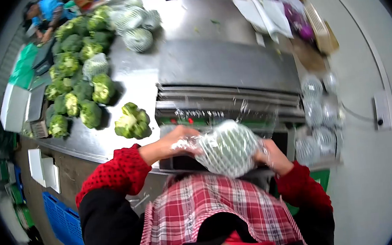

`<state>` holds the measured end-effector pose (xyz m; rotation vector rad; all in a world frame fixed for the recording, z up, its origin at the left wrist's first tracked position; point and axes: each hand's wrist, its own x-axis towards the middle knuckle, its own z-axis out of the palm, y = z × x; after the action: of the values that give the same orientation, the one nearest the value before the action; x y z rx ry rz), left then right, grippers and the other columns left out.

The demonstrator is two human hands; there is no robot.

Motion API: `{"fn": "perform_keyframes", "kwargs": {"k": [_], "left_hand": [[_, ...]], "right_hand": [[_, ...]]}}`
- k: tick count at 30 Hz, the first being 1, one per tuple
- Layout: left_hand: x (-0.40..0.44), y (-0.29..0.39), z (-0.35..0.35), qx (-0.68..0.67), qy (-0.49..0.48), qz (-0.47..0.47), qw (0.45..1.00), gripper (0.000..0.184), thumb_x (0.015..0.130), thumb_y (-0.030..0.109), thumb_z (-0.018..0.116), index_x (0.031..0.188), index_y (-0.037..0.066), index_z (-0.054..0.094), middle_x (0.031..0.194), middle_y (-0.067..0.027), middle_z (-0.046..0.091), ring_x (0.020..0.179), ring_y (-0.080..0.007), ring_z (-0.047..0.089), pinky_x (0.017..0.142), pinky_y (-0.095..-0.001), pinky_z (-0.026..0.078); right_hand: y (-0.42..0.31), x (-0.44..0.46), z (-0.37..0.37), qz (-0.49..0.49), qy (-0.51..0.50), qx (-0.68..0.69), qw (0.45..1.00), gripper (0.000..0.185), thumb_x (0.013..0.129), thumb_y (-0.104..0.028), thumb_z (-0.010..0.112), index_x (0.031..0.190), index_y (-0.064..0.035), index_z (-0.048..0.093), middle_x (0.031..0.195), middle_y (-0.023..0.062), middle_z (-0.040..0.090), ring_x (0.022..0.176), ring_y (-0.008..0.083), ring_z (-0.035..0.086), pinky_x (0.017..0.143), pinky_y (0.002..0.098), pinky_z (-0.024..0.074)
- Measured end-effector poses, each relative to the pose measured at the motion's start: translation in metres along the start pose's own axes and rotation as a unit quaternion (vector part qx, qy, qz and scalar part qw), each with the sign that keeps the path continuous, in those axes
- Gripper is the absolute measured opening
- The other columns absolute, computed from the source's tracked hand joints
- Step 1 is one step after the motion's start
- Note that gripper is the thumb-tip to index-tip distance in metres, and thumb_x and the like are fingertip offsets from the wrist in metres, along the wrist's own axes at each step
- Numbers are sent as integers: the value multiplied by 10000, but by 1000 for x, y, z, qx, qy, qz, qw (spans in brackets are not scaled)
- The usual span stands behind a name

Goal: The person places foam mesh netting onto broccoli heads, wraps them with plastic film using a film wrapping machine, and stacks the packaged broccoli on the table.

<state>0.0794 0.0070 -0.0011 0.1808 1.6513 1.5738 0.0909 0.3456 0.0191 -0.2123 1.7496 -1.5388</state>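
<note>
Across the shiny steel desk's (pixel 186 22) near side, left hand (pixel 181 140) and right hand (pixel 271 156) clamp fingers around a round, white-netted, pale-green bundle (pixel 230 148).

A shiny silver metal counter (pixel 186 17) carries a heap of green broccoli heads (pixel 68 63) along its left side. Round bundles in white netting (pixel 137 40) sit by the heap's far end; one lone green broccoli head (pixel 132 121) lies near the front edge.

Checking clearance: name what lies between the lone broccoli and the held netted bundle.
Head view: a strip of table, then the left hand at the netted bundle.
</note>
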Motion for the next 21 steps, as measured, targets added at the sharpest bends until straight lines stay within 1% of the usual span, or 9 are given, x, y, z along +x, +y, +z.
{"fn": "perform_keyframes", "kwargs": {"k": [3, 5, 6, 8, 10, 11, 14, 17, 21], "left_hand": [[-25, -24, 22, -231, 40, 25, 972, 519, 902, 324, 616, 1242, -62, 542, 1144, -150, 626, 1004, -195, 626, 898, -321, 515], [-42, -40, 15, -227, 60, 165, 958, 553, 925, 349, 483, 1225, -113, 526, 1198, -216, 593, 1134, -303, 575, 980, -427, 472], [-47, -52, 17, -464, 50, 98, 879, 550, 918, 334, 463, 1222, -121, 520, 1233, -238, 573, 1175, -341, 552, 1002, -461, 455], [-57, -62, 33, -559, 74, 128, 816, 445, 917, 211, 490, 1252, -82, 494, 1341, -234, 490, 1230, -358, 507, 1012, -466, 457], [-64, -74, 55, -408, 173, 105, 890, 428, 877, -2, 551, 1298, -30, 472, 1409, -224, 434, 1257, -331, 490, 1018, -425, 465], [-66, -85, 65, -342, 146, 199, 906, 522, 816, -151, 570, 1302, 12, 475, 1428, -196, 422, 1271, -292, 483, 1020, -388, 469], [-57, -82, 84, -232, 291, 163, 914, 325, 868, -79, 567, 1185, -5, 566, 1242, -137, 578, 1201, -222, 529, 980, -319, 457], [-44, -119, 70, 39, 422, 263, 867, 86, 906, -26, 537, 910, -38, 623, 1120, -136, 625, 982, -179, 585, 850, -275, 454], [-60, -85, 68, 58, 515, 293, 803, 157, 943, 32, 511, 794, 0, 548, 789, -40, 571, 685, -104, 517, 656, -243, 441]], "right_hand": [[15, -23, 10, 13, 70, 313, 947, 433, 1011, -309, 433, 1201, 68, 529, 1006, 164, 634, 813, 212, 657, 676, 316, 549], [8, -36, 31, -50, 116, 304, 944, 403, 993, -234, 445, 1247, 74, 504, 1037, 172, 638, 843, 230, 659, 702, 319, 544], [9, -39, 42, -108, 156, 291, 937, 397, 975, -158, 457, 1292, 80, 479, 1069, 180, 642, 873, 248, 660, 728, 322, 540], [18, -35, 63, -83, 168, 169, 968, 485, 872, 41, 577, 1342, 53, 455, 1071, 150, 641, 895, 193, 646, 749, 303, 534], [25, -32, 73, -101, 195, 169, 961, 457, 881, 28, 611, 1318, 60, 480, 1088, 136, 639, 919, 178, 641, 768, 299, 538], [28, -29, 76, -100, 193, 171, 961, 457, 881, 28, 611, 1318, 60, 480, 1088, 136, 639, 919, 178, 641, 768, 299, 538], [36, -11, 82, -204, 303, 140, 920, 169, 887, 63, 582, 1044, 76, 644, 1017, 112, 631, 774, 131, 620, 655, 254, 524], [43, 11, 69, -282, 377, -48, 881, 91, 889, 35, 601, 958, 59, 655, 887, 79, 634, 694, 88, 584, 590, 227, 490], [29, 28, 43, -191, 425, -84, 881, 130, 890, -99, 663, 855, 26, 667, 571, -5, 551, 488, 42, 460, 454, 199, 366]]}}
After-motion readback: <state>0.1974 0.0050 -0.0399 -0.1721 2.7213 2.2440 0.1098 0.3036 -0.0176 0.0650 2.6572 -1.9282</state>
